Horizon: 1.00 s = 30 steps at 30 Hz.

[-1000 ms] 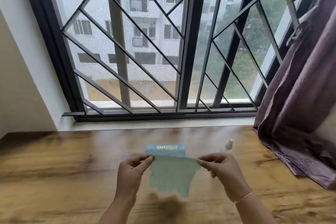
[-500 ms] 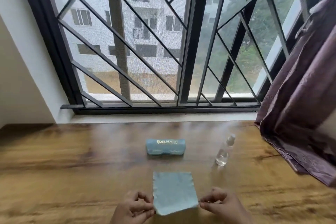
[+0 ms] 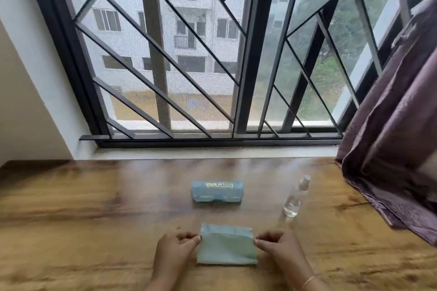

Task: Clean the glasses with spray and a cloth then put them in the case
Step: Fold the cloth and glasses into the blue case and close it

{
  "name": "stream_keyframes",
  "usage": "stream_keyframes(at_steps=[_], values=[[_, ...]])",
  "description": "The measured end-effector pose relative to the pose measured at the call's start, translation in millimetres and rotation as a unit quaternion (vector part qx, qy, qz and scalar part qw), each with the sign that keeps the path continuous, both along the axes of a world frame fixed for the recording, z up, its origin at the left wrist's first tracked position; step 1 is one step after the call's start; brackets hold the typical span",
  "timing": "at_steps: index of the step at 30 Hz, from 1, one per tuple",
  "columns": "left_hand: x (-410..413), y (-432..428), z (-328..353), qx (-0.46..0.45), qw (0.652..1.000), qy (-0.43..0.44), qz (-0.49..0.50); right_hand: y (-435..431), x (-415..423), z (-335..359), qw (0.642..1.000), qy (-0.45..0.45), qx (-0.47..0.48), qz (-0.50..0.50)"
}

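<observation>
- Low centre of the frame: a light blue cloth [image 3: 226,247] lies folded on the wooden surface [image 3: 94,208].
- The left hand [image 3: 173,249] pinches its left edge, the right hand [image 3: 279,247] its right edge — fingers closed on fabric.
- Above it, mid-frame: a closed blue case [image 3: 216,191], gold lettering partly legible, "OPTICALS".
- Right of the case: a clear spray bottle [image 3: 295,197], upright.
</observation>
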<state>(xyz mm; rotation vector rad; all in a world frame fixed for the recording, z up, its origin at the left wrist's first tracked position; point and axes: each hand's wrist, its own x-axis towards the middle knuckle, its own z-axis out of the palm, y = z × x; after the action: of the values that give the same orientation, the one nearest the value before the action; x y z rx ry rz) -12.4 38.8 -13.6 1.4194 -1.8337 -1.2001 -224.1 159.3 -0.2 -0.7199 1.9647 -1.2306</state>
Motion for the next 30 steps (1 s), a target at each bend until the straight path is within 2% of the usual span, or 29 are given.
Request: stream_keyframes(at_steps=[8,16,21,25,28,30], values=[[-15.6,-19.8,-4.2,0.03,0.999,-0.035,0.029,-22.6,-10.7,-5.7,0.999,0.048,0.014,-0.006],[-18.8,-23.7,-9.7,-0.023,0.993,-0.112,0.019,-28.9,-17.3,-20.9,0.992,0.112,0.051,0.005],[-18.7,-20.5,-11.4,-0.049,0.994,-0.093,0.025,-23.9,-8.6,-20.4,0.98,0.194,0.05,0.021],[-10.1,-11.8,-7.9,-0.085,0.995,-0.027,0.05,-11.9,3.9,-22.9,0.954,0.299,0.0,0.014],[-1.6,7.6,-10.6,-0.119,0.991,-0.009,0.053,-1.5,15.6,-26.3,0.908,0.414,-0.052,0.03],[3.1,20.0,-14.0,-0.117,0.992,-0.015,0.035,6.2,21.6,-28.8,0.88,0.47,-0.05,0.052]])
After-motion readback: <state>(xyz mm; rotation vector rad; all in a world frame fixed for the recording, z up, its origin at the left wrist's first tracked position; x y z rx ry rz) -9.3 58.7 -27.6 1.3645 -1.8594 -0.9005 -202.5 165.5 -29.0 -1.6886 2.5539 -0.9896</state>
